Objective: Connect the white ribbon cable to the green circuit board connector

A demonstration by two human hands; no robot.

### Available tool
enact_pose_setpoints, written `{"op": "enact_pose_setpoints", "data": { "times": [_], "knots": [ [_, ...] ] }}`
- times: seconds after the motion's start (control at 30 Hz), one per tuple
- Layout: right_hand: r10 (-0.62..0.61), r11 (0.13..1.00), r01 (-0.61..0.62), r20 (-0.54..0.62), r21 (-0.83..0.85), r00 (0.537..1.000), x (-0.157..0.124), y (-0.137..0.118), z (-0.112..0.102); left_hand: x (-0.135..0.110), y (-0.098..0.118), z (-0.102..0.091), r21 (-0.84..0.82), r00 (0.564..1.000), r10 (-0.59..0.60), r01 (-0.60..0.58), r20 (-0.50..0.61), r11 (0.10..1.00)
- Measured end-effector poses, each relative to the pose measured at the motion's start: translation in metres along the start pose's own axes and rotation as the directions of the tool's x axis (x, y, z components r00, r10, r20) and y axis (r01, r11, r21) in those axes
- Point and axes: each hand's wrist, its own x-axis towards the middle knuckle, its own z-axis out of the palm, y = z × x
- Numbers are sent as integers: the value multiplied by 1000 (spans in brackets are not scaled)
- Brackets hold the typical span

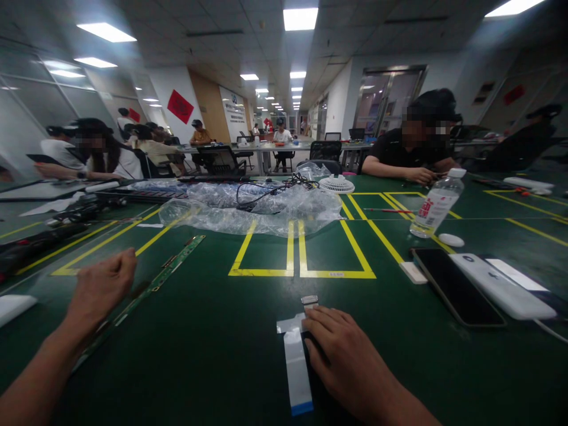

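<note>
My right hand [344, 355] lies on the green table, fingers together and pressed flat beside a white flat ribbon cable [296, 367] with a blue end; a small metal connector [309, 300] sits at the cable's far end by my fingertips. My left hand [104, 284] is curled in a loose fist with nothing visible in it, resting just above a long narrow green circuit board [153, 284] that runs diagonally across the table.
Yellow tape boxes [302, 260] mark the table. A clear plastic bag with black cables [252, 207], a small white fan [336, 184], a water bottle [435, 204], a dark phone [457, 287] and a white power bank [501, 284] lie around. A person in black [412, 154] works opposite; others sit left.
</note>
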Motion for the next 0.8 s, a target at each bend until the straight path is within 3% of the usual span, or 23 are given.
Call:
{"op": "enact_pose_setpoints", "data": {
  "times": [0.17,0.3,0.43,0.8],
  "knots": [
    [10,1000,-10,-11,-16,1000,-2,0,-1,2,-12,9,58,991,44,-52,128,997],
    [30,999,-30,2,-44,1000,-2,0,1,9,-26,21,54,924,-76,60,375,997],
    [60,995,-52,94,-82,994,0,1,2,9,-29,27,49,891,-79,64,447,997],
    [39,997,-30,107,-76,994,2,1,1,-11,20,20,-78,855,142,-118,498,990]
  ]
}}
